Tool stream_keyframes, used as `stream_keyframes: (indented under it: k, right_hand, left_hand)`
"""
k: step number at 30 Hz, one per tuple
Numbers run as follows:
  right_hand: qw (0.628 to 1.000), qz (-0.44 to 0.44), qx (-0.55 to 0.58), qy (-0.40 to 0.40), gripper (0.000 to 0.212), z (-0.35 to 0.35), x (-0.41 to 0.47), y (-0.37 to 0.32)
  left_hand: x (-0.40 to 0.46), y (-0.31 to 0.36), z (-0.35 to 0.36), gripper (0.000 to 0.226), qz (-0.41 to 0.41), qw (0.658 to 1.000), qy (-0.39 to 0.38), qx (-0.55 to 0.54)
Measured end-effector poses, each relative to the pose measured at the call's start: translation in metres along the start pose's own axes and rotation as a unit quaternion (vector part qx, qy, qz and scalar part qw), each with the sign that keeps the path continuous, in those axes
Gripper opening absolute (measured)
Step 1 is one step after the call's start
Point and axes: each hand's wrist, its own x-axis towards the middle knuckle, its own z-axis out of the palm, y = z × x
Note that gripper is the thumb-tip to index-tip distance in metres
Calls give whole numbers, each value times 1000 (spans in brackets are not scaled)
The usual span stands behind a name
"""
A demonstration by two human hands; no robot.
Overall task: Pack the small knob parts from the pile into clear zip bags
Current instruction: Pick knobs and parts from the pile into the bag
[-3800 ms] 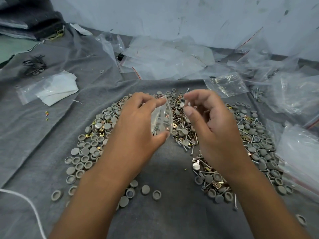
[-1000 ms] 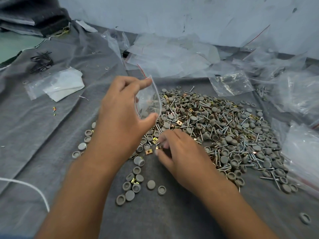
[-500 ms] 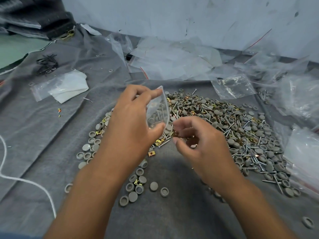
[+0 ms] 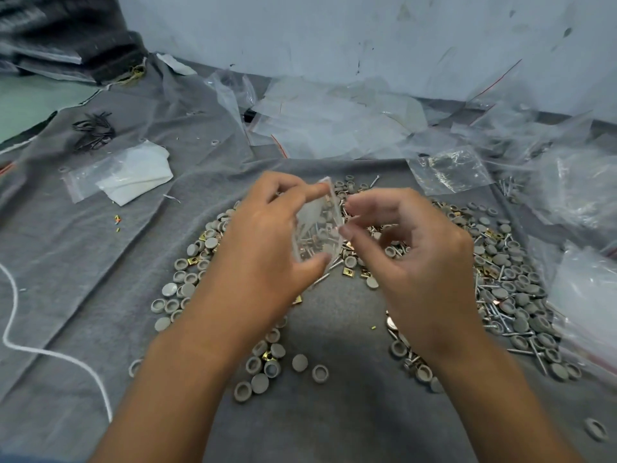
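- L hand (image 4: 267, 248) sits mid-frame, clamped on the clear zip bag (image 4: 317, 228): forefinger on the top edge, thumb at the bottom corner. Same grip as 0.5 s ago, as far as I see.
- Bag is held upright w/ its mouth facing right; a few grey knob parts and screws show thru the plastic.
- R hand (image 4: 410, 262) is now up at bag level, right of centre, fingers curled, thumb tip just at the bag's mouth edge. 1 s ago it was down low in the pile; 0.5 s ago it was rising w/ fingertips pinched.
- I can't tell if the R fingers hold a part now; the fingertips are blurred.
- Pile of knob parts (image 4: 500, 262) spreads across centre and right of frame on the grey cloth (image 4: 83, 262), mixed w/ screws and brass clips; a looser arc runs down the left side behind the L wrist.
- Few stray knobs (image 4: 300, 362) lie lower centre, between my forearms; no change vs earlier.
- Spare empty bags (image 4: 334, 128) heaped at upper centre by the wall, more along the right edge.
- White cord (image 4: 33, 345) curls at lower left; a flat bag w/ white sheet (image 4: 133, 175) sits upper left.
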Motion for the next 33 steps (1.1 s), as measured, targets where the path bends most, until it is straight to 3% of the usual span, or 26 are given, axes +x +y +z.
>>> stream_keyframes:
  k: [3,6,9,13,24,29,33]
  right_hand:
    - [998,59,-30,-20,15,-2,-3,11]
    - [958,169,-120,-196,19,13,-18,23]
    - [921,172,-190,-293,36,37,-32,24]
    - [910,176,-215,-307,52,48,-29,26]
    - [919,124,-207,-312,12,31,-31,32]
    - [916,152,-182,-323,28,34,-29,35]
    - [914,167,-174,-325,18,31,-29,40]
  left_hand:
    - [1,-7,-6,68,-27,999,37,-1]
    - [2,-10,-7,61,-49,996,75,-1]
    - [2,-11,-5,61,-55,996,75,-8]
    - [3,-13,-5,61,-50,996,78,-12]
    - [4,-12,-5,61,-53,995,84,-21]
    - [7,-9,1,61,-49,995,82,-27]
    - [9,-9,2,61,-50,995,83,-32]
